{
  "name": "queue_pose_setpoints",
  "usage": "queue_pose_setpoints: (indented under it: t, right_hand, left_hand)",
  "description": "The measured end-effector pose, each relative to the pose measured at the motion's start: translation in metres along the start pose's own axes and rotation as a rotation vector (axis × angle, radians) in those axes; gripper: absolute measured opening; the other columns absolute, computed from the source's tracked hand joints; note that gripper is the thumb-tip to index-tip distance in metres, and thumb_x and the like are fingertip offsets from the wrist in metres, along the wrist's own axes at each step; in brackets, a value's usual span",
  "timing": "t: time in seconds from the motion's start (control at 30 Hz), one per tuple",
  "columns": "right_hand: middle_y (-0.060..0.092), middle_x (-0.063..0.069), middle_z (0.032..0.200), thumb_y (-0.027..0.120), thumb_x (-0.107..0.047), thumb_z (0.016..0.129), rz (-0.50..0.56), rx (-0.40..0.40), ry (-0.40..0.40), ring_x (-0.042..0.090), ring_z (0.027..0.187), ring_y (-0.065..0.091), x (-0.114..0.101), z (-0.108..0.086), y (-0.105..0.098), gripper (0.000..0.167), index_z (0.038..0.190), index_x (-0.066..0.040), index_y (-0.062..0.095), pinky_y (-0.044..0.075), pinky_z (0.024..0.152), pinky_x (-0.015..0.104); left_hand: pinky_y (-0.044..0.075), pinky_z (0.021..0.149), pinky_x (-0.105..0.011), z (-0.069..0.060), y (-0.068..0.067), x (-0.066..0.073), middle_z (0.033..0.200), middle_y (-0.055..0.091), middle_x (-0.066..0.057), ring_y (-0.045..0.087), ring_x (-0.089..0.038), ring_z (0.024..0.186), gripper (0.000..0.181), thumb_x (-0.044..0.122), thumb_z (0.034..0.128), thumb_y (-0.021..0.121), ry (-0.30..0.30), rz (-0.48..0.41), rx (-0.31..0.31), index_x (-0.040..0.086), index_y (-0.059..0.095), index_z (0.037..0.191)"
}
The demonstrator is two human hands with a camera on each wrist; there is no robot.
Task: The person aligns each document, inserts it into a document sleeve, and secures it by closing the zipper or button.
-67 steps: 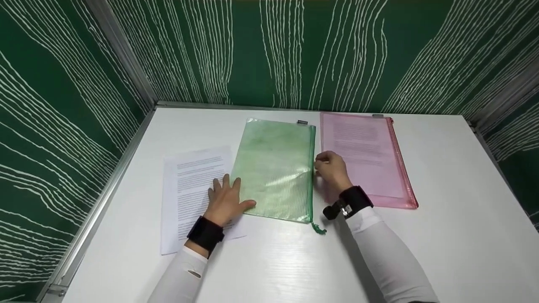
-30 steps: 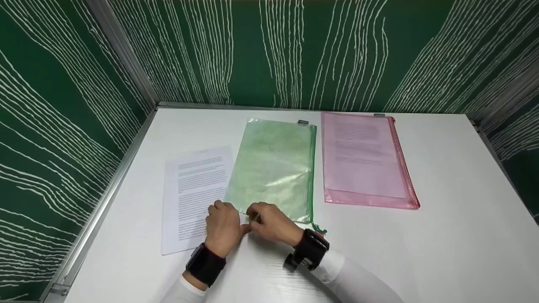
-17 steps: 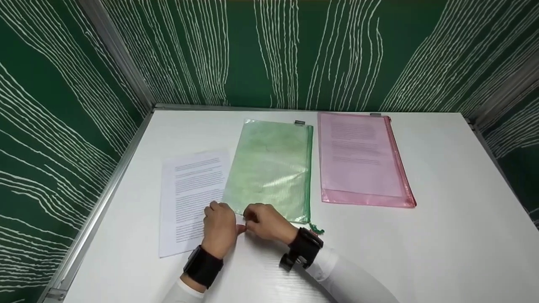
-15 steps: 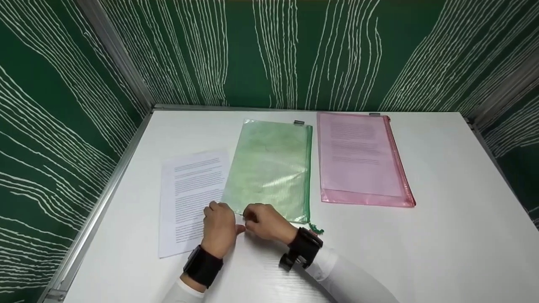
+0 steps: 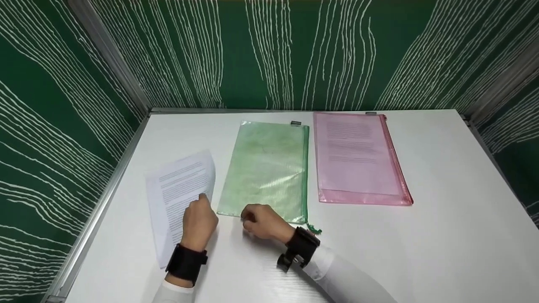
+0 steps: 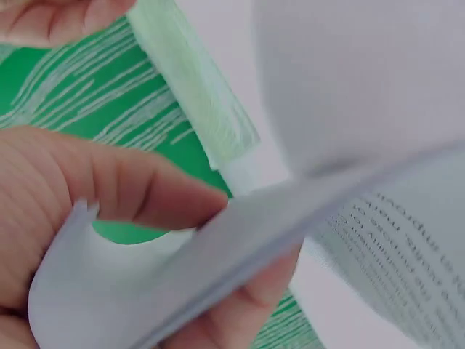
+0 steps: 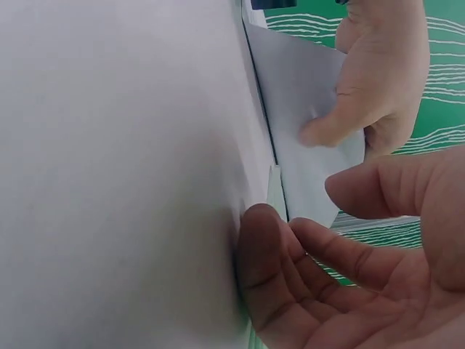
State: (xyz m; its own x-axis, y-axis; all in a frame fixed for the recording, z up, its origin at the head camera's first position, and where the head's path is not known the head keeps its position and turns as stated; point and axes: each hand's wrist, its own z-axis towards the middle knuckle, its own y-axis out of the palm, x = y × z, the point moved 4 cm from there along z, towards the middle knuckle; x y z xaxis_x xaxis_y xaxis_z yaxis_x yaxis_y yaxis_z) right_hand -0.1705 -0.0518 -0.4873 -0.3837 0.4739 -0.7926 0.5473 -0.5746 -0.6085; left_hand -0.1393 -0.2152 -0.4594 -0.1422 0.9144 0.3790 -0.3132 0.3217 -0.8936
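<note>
My left hand [image 5: 199, 224] pinches the right edge of some printed paper sheets [image 5: 181, 185] at the left of the table. In the left wrist view, the thumb [image 6: 160, 190] lies on one face of the bent sheets [image 6: 240, 236], with fingers behind. The right hand [image 5: 267, 222] rests at the lower edge of a translucent green zip pouch [image 5: 269, 164]. Its fingers are loosely curved, and the right wrist view shows its thumb [image 7: 363, 190] apart from them with nothing between. The pouch lies flat, its green zipper along the right side.
A pink zip pouch [image 5: 358, 168] with printed paper inside lies flat right of the green one. A green tassel [image 5: 313, 229] hangs at the green pouch's lower right corner. The white table [image 5: 454, 252] is bordered by green walls with white lines.
My left hand has moved from the green pouch's lower left corner leftward, taking hold of the sheets. Their right edge has lifted and shifted left, clear of the pouch. The right hand has barely moved lately.
</note>
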Motion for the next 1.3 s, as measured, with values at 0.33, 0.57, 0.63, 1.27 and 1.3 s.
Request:
queue_pose_setpoints:
  t: [0.33, 0.57, 0.63, 1.27, 1.3]
  right_hand:
    - [0.066, 0.023, 0.096, 0.054, -0.02, 0.092, 0.575, -0.009, 0.05, 0.037, 0.074, 0.066, 0.005, 0.006, -0.006, 0.034, 0.118, 0.002, 0.054, 0.054, 0.063, 0.044]
    - [0.052, 0.027, 0.124, 0.05, -0.032, 0.094, 0.898, -0.056, 0.2, 0.042, 0.086, 0.064, 0.01, 0.004, -0.024, 0.056, 0.137, 0.0, 0.034, 0.053, 0.068, 0.047]
    - [0.051, 0.026, 0.124, 0.05, -0.037, 0.093, 0.938, -0.068, 0.225, 0.041, 0.083, 0.065, 0.014, 0.004, -0.029, 0.06, 0.137, 0.0, 0.032, 0.053, 0.066, 0.047]
    - [0.062, 0.029, 0.1, 0.042, 0.006, 0.085, 0.826, 0.036, 0.221, 0.02, 0.068, 0.063, 0.056, -0.025, -0.079, 0.044, 0.13, 0.004, 0.042, 0.051, 0.052, 0.029]
    - [0.063, 0.028, 0.099, 0.043, 0.006, 0.086, 0.818, 0.038, 0.212, 0.021, 0.07, 0.064, 0.057, -0.027, -0.082, 0.044, 0.13, 0.002, 0.043, 0.051, 0.053, 0.03]
  left_hand:
    - [0.045, 0.043, -0.04, -0.015, -0.032, 0.029, 0.059, 0.054, -0.018, 0.058, -0.035, 0.052, 0.007, -0.011, 0.0748, 0.051, 0.086, 0.056, 0.189, -0.006, 0.053, 0.08]
    - [0.046, 0.046, -0.035, -0.034, -0.031, 0.074, 0.066, 0.054, -0.014, 0.058, -0.029, 0.053, 0.017, -0.008, 0.0739, 0.06, 0.159, 0.089, 0.127, -0.006, 0.055, 0.09]
    - [0.046, 0.047, -0.034, -0.039, -0.026, 0.089, 0.067, 0.054, -0.012, 0.058, -0.026, 0.054, 0.02, -0.008, 0.071, 0.063, 0.189, 0.099, 0.099, -0.003, 0.056, 0.089]
    - [0.045, 0.051, -0.026, -0.064, -0.01, 0.164, 0.069, 0.055, -0.004, 0.056, -0.017, 0.06, 0.005, 0.007, 0.0808, 0.062, 0.565, 0.111, -0.089, 0.004, 0.064, 0.084]
    - [0.044, 0.051, -0.026, -0.064, -0.013, 0.165, 0.069, 0.055, -0.004, 0.056, -0.017, 0.059, 0.005, 0.009, 0.081, 0.062, 0.577, 0.092, -0.102, 0.006, 0.064, 0.083]
